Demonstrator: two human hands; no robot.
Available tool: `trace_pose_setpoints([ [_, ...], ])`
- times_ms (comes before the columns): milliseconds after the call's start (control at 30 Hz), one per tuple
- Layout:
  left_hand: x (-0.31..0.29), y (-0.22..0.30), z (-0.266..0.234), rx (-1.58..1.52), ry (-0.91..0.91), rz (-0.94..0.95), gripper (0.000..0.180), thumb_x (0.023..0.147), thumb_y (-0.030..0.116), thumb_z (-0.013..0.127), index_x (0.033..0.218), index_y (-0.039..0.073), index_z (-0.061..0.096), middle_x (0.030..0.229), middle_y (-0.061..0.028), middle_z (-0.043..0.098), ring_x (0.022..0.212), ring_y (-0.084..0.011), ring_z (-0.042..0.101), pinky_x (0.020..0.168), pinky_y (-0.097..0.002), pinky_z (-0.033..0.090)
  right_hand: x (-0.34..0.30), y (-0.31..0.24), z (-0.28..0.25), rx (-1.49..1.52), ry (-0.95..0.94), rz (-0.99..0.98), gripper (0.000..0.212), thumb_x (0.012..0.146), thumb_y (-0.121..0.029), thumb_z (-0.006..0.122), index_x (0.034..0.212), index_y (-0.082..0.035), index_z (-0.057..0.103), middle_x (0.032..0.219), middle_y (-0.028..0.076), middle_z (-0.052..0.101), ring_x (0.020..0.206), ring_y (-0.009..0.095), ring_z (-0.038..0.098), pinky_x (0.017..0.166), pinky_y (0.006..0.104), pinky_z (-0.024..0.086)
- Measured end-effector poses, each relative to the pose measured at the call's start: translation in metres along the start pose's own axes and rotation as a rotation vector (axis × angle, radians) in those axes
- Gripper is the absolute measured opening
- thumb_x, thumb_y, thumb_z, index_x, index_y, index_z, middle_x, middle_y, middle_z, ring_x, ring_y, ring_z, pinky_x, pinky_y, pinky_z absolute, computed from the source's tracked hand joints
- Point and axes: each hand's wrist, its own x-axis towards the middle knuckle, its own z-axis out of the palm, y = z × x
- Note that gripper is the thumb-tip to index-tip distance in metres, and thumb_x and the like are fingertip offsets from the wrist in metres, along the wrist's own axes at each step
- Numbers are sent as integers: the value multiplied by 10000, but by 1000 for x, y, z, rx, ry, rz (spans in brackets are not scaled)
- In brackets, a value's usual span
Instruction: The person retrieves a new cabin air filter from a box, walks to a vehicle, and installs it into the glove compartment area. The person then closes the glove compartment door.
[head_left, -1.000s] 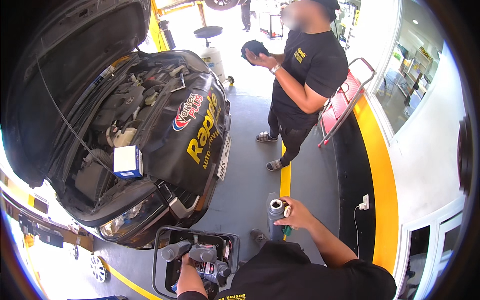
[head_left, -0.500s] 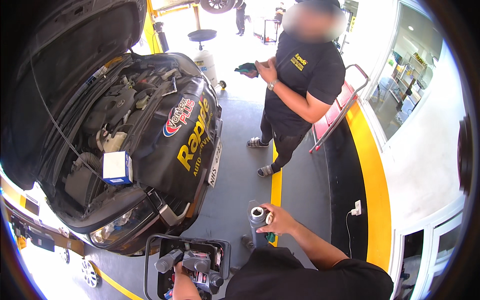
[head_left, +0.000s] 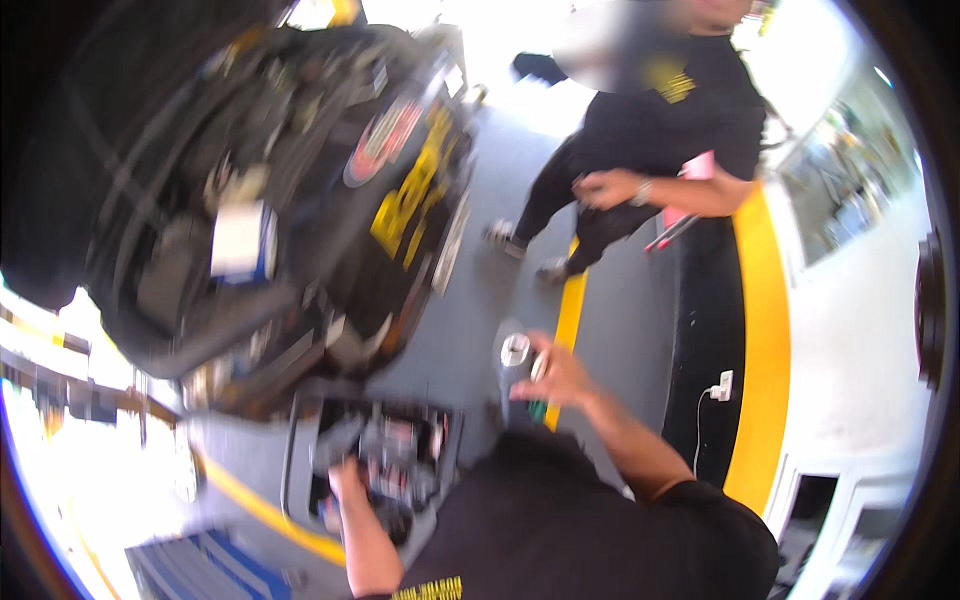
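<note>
My right hand (head_left: 565,375) is closed around an upright grey motor oil bottle (head_left: 513,385), whose round, pale mouth faces up. A small cream object (head_left: 540,366) sits by its fingers, and a bit of green cloth (head_left: 538,410) shows below. At the lower left, my left hand (head_left: 346,478) reaches into a black crate (head_left: 291,460) and grips a grey bottle (head_left: 338,444), its fingers partly hidden and blurred. Several other grey bottles (head_left: 390,440) lie in the crate beside that hand.
A car with its hood up (head_left: 90,90) stands at the left, with a white and blue box (head_left: 242,242) on its engine bay edge. A co-worker (head_left: 665,130) stands ahead on the right. A wall outlet with a plug (head_left: 721,386) is on the right; a blue-grey object (head_left: 205,568) lies lower left.
My view has tilted down, so the crate, bottles and car sit higher in the picture. The co-worker has turned, with hands now apart. Both my hands keep their hold.
</note>
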Motion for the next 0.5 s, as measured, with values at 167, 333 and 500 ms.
trace_pose_setpoints([
  [167,-149,134,-33,869,-5,-46,244,801,233,662,784,-10,656,593,-99,620,548,-177,654,501,-360,487,8,-33,10,164,-70,-86,813,571,-208,941,1267,-37,557,1166,124,663,1095,256,639,983,375,486],
  [333,-226,189,-51,465,-328,645,265,784,142,648,1002,-3,612,764,-76,622,676,-158,599,640,-317,493,21,-103,27,87,-280,-280,903,534,-167,954,1320,-39,528,1183,101,637,1086,230,619,967,360,476],
  [500,-264,239,19,452,-655,1150,318,787,153,643,1062,6,577,901,-127,578,739,-231,604,648,-358,484,20,-163,48,99,-617,-436,941,486,-168,961,1319,-7,554,1098,107,665,1033,259,623,941,349,470],
])
